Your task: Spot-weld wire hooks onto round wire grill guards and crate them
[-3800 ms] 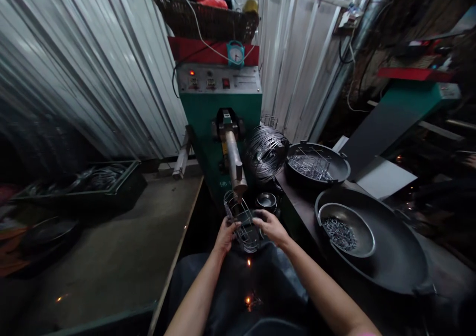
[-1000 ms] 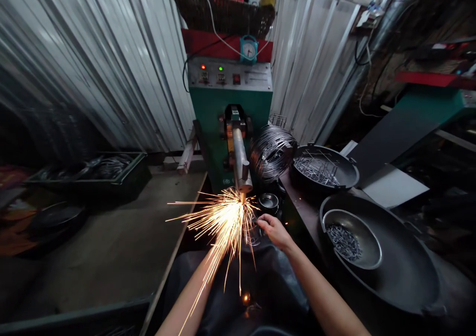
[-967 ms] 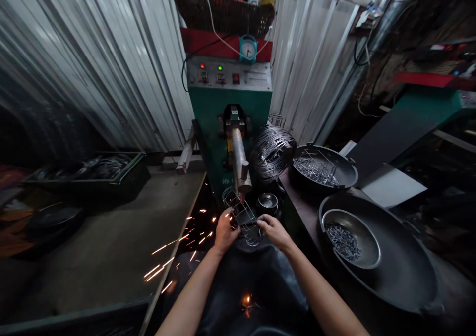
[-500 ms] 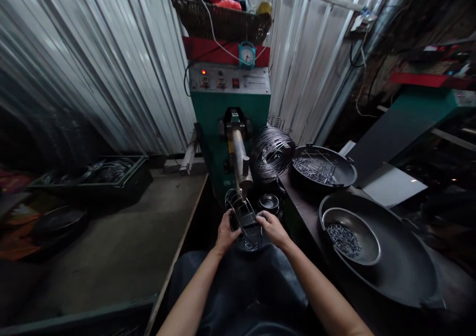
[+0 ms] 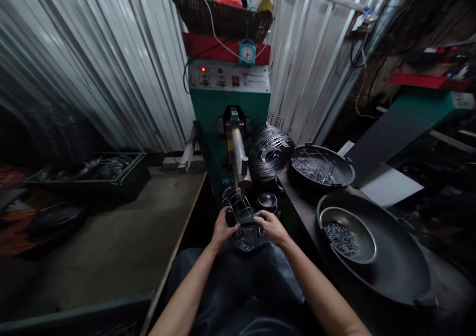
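Fingers of the left hand grip the wire cage at the near end of the metal arm; those of the right hand pinch its right edge. I see sparks gone, green light dark: that welding burst seems finished.

A corrugated metal wall rises behind the dim floor.

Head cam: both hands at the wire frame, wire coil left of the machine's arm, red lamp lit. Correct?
One error: the wire coil is to the right of the machine's arm, as the head view shows. The rest holds: left hand and right hand at the wire frame, red lamp lit.
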### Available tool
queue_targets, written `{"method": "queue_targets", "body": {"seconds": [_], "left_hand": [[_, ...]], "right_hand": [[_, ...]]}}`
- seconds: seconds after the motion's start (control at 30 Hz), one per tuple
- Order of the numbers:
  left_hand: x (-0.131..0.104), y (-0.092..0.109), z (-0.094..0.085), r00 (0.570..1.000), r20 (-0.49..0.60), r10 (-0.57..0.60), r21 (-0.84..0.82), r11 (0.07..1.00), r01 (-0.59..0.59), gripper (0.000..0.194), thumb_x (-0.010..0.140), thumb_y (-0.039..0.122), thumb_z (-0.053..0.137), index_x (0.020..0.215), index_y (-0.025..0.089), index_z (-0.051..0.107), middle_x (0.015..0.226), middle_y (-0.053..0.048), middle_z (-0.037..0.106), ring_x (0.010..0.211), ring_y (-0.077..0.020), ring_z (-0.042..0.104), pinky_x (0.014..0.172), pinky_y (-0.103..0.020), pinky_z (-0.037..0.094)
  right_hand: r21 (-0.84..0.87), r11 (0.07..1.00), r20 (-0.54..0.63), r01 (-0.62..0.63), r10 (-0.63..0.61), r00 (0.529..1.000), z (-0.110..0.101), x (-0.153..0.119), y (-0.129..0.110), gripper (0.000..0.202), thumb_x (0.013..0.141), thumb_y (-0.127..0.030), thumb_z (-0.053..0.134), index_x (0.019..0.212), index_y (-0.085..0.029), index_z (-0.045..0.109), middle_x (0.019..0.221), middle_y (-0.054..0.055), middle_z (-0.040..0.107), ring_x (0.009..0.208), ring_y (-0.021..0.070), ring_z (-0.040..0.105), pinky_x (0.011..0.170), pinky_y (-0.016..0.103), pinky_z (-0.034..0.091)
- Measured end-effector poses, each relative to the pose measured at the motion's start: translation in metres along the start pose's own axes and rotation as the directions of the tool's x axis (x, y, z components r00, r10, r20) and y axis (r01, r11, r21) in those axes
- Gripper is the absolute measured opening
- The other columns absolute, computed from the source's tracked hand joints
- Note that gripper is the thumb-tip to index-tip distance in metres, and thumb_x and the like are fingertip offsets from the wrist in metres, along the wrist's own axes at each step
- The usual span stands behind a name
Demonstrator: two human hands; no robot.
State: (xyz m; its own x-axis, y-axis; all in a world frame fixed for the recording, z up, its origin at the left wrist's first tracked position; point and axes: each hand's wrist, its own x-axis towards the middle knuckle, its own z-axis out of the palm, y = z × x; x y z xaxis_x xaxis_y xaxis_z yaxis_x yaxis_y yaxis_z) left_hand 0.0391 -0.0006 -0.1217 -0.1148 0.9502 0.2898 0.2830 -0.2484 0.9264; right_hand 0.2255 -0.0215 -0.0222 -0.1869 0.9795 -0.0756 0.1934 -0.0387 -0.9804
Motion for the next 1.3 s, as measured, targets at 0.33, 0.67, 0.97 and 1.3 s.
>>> {"method": "queue_targets", "body": {"seconds": [0.33,0.67,0.97,1.3], "left_hand": [[0.008,0.007,0.008,0.989,0.001,-0.150,-0.155,0.977,0.148,0.066,0.052,0.032,0.076,0.109,0.019,0.045,0.101,-0.006,0.057,0.096,-0.0208,0.056,0.087,-0.036,0.042],[0.012,-0.002,0.012,0.971,-0.008,-0.239,-0.210,0.950,0.232,0.064,0.051,0.032,0.077,0.107,0.019,0.048,0.095,-0.004,0.059,0.091,-0.0207,0.057,0.083,-0.036,0.043],[0.007,0.004,0.011,0.961,-0.025,-0.275,-0.232,0.937,0.261,0.064,0.049,0.033,0.078,0.104,0.018,0.049,0.092,-0.003,0.059,0.088,-0.0193,0.057,0.081,-0.034,0.044],[0.012,0.008,0.015,0.916,0.008,-0.401,-0.373,0.849,0.375,0.064,0.049,0.031,0.078,0.104,0.016,0.049,0.091,-0.006,0.059,0.086,-0.0183,0.057,0.078,-0.033,0.045]], "right_hand": [[0.031,0.999,-0.058,0.026,-0.024,0.998,0.008,0.032,-0.018,0.021,0.066,-0.036,0.058,0.068,-0.015,0.059,0.062,-0.002,0.055,0.059,0.0111,0.047,0.058,0.023,0.036],[0.020,1.000,-0.057,0.018,-0.017,0.998,0.014,0.055,-0.021,0.019,0.067,-0.035,0.058,0.066,-0.016,0.058,0.062,-0.002,0.055,0.061,0.0116,0.049,0.059,0.023,0.038],[-0.002,0.999,0.101,-0.046,0.046,0.994,-0.016,0.012,-0.003,0.021,0.065,-0.035,0.063,0.073,-0.016,0.062,0.066,-0.002,0.058,0.064,0.0124,0.053,0.064,0.025,0.041],[-0.008,1.000,0.000,0.002,-0.002,1.000,-0.004,0.029,-0.008,0.018,0.066,-0.033,0.060,0.068,-0.015,0.060,0.062,-0.003,0.054,0.063,0.0119,0.050,0.063,0.024,0.039]]}}
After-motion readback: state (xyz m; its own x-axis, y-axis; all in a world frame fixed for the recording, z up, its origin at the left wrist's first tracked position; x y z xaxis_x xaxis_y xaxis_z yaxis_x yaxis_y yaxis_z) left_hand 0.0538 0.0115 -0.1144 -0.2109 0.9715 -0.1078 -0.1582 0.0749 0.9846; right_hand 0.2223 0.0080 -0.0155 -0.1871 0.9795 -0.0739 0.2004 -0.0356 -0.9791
